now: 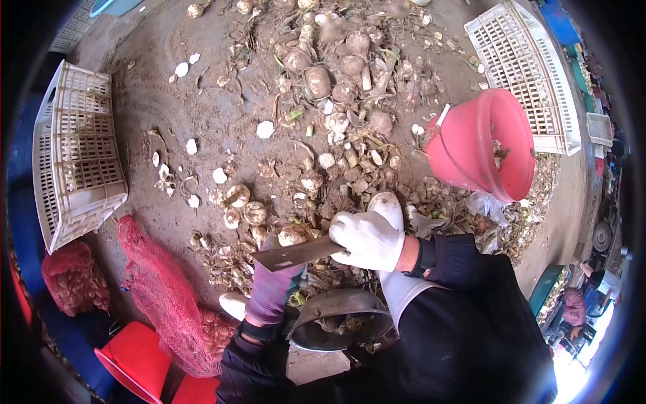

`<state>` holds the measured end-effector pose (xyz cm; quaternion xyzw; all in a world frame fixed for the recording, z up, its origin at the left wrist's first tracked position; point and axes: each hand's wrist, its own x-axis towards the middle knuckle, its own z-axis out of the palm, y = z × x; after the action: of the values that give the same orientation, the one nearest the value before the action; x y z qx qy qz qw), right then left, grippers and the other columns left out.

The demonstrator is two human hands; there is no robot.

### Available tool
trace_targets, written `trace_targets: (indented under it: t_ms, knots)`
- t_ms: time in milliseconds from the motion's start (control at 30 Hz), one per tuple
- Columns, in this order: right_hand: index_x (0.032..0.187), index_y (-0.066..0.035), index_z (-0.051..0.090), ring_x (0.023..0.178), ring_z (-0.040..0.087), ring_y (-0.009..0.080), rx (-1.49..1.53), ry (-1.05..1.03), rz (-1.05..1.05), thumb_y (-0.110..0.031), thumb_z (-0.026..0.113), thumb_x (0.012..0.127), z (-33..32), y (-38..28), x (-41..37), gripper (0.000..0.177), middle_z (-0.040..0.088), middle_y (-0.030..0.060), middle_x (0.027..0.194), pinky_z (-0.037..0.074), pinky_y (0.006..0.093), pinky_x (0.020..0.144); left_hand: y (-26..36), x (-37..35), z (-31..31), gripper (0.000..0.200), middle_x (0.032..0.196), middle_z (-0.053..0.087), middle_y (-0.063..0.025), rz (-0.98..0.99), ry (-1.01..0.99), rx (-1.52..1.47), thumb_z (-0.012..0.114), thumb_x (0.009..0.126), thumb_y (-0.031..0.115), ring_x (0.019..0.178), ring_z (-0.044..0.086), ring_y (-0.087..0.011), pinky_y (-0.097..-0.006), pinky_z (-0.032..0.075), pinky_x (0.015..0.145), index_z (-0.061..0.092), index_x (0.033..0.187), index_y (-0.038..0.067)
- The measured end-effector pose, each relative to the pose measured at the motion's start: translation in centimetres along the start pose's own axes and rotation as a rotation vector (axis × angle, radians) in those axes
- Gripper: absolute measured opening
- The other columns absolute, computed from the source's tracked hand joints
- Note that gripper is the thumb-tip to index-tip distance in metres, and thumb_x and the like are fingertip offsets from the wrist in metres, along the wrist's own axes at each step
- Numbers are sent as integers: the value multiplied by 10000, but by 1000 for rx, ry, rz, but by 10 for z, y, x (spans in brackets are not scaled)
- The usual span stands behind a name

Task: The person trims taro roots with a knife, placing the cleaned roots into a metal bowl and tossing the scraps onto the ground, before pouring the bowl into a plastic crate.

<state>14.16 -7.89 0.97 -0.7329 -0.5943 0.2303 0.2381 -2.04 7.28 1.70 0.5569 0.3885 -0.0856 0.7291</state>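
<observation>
My right hand, in a white knit glove, is closed round the handle end of a broad, flat knife. The blade points left and crosses over my left hand, which wears a purple-grey glove. A pale, dirt-marked round bulb is at the fingers of my left hand, just past the blade's far edge. The left fingers look curled against it, though the blade hides part of this grip. Below my hands is a dark metal basin with some scraps inside.
Several bulbs with roots and stalks lie on the dirty ground ahead. Trimmings surround my light shoes. A pink bucket and white crate stand right. At left are another crate, red mesh sacks and a red bucket.
</observation>
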Motion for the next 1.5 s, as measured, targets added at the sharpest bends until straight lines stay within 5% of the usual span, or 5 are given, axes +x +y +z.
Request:
trace_targets:
  t_ms: [467, 833, 1000, 1167, 1500]
  knots:
    - [700, -38, 561, 636, 590, 358, -2, 87, 495, -407, 567, 866, -20, 43, -17, 405, 568, 165, 677, 468, 448, 574, 25, -30, 11, 612, 1048, 586, -60, 121, -388, -530, 673, 829, 177, 865, 596, -138, -304, 500, 823, 376, 1339, 16]
    - [721, -43, 577, 631, 576, 336, 225, -159, 231, -336, 601, 828, -2, 33, 3, 312, 562, 142, 695, 445, 450, 574, 48, -19, 15, 336, 1031, 615, -57, 714, -316, 587, 564, 585, -37, 948, 577, -265, -349, 441, 830, 642, 884, 95]
    - [725, -39, 611, 659, 631, 339, 249, -170, 524, -448, 593, 824, -6, 54, -20, 422, 623, 184, 704, 488, 439, 634, 63, -87, 32, 520, 1185, 579, -90, 545, -1127, 976, 698, 646, 210, 1121, 536, -292, -509, 376, 963, 585, 1144, 115]
    - [782, -9, 619, 690, 617, 365, 346, 16, 587, -359, 627, 837, -25, 43, -5, 354, 604, 197, 702, 471, 439, 636, 65, -42, 24, 537, 1084, 604, -165, -83, -716, 1033, 654, 692, 111, 900, 621, -343, -406, 524, 742, 533, 1213, 56]
    - [785, -34, 595, 718, 590, 383, 230, 89, 453, -374, 628, 830, -16, 43, -9, 344, 584, 183, 728, 457, 452, 644, -7, 114, -85, 437, 1087, 575, -267, 368, 222, 1419, 530, 794, 74, 903, 611, -400, -471, 511, 772, 460, 1225, 73]
